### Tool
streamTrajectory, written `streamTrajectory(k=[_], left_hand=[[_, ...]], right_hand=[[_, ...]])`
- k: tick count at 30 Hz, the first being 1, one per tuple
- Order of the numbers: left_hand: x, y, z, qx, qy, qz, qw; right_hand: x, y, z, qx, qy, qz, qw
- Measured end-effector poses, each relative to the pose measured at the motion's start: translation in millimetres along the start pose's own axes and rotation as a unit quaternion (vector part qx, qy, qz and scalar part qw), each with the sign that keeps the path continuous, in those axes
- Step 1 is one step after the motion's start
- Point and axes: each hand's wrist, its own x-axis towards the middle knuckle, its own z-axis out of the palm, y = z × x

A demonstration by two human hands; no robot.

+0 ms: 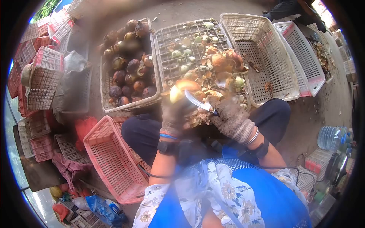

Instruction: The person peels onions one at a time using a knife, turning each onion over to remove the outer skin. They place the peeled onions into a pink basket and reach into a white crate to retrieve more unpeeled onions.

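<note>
Left hand (173, 114) raised, gripping perhaps half-peeled fruit (183, 88), right hand (232, 119) clenched on curved knife (197, 102), blade against it

No text, label, brand, number or sign can be read; none is made out on the pink crate (110, 159), lower left, or the water bottle (331, 137), right edge.

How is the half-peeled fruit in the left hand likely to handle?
The fruit looks round, so it would probably roll if set down. Its cut pale face may be slippery; the gloved left hand likely helps grip.
</note>
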Motion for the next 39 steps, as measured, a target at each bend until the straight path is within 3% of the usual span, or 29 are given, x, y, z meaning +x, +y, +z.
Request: streamTrajectory(k=[1,3,5,7,8,10,18,21,23,25,26,29,30,31,32,33,34,37,39], left_hand=[[-0.8,-1.6,-2.1,0.059,0.015,0.019,0.998],[-1.9,8.7,2.8,0.021,0.021,-0.008,1.0],[-0.7,9.8,0.3,-0.018,0.028,-0.034,0.999],[1.5,1.4,-9.5,0.136,-0.015,0.039,0.99],[1.2,2.3,-7.8,0.136,-0.015,0.038,0.99],[0.5,6.2,-1.5,0.003,0.016,-0.029,0.999],[2.3,17.8,13.9,-0.019,0.059,-0.088,0.994],[3.8,10.1,10.3,-0.026,0.053,-0.082,0.995],[6.6,10.2,10.2,-0.038,0.047,-0.073,0.995],[12.9,16.6,10.1,-0.04,-0.032,-0.065,0.997],[11.2,16.1,12.2,-0.04,-0.032,-0.065,0.997],[5.9,13.3,17.0,-0.106,0.025,-0.092,0.99],[7.1,14.0,16.1,-0.052,-0.018,-0.086,0.995],[9.2,14.4,15.9,0.0,-0.058,-0.076,0.995],[0.5,10.8,22.2,-0.01,-0.01,-0.081,0.997],[0.0,-3.8,19.2,0.013,-0.002,-0.032,0.999],[1.3,-12.6,13.4,0.013,-0.003,-0.041,0.999],[-2.2,-4.6,19.6,-0.005,-0.016,-0.057,0.998],[-1.1,-7.9,17.7,0.063,0.034,-0.02,0.997]], right_hand=[[-0.8,0.4,0.9,0.029,0.007,0.006,1.0],[-1.8,1.4,-0.1,0.057,0.013,0.011,0.998],[-1.3,1.9,-4.4,0.041,-0.058,0.046,0.996],[-2.4,-0.3,-6.2,0.028,-0.056,0.05,0.997],[-3.3,-1.0,-6.5,0.016,-0.054,0.055,0.997],[-5.0,1.9,-3.3,0.021,-0.043,0.047,0.998],[-10.5,-3.7,-1.1,-0.009,-0.027,0.045,0.999],[-11.0,-6.4,5.2,-0.07,0.001,0.051,0.996],[-11.3,-11.5,0.9,-0.203,0.047,0.013,0.978],[-12.1,-7.4,0.9,-0.246,0.077,-0.02,0.966],[-12.1,-4.2,1.5,-0.288,0.107,-0.054,0.95],[-6.3,13.5,8.8,-0.351,0.082,-0.034,0.932],[-1.8,18.9,11.6,-0.258,0.102,-0.013,0.961],[8.1,30.5,10.6,-0.261,0.102,-0.017,0.96],[16.3,43.3,10.7,-0.049,0.086,0.04,0.994],[16.5,47.4,12.9,0.169,0.067,0.101,0.978],[13.1,46.9,11.5,0.177,0.151,0.049,0.971],[14.5,27.1,2.3,0.131,0.149,0.057,0.979],[9.3,18.2,-5.7,0.114,0.119,0.024,0.986]])
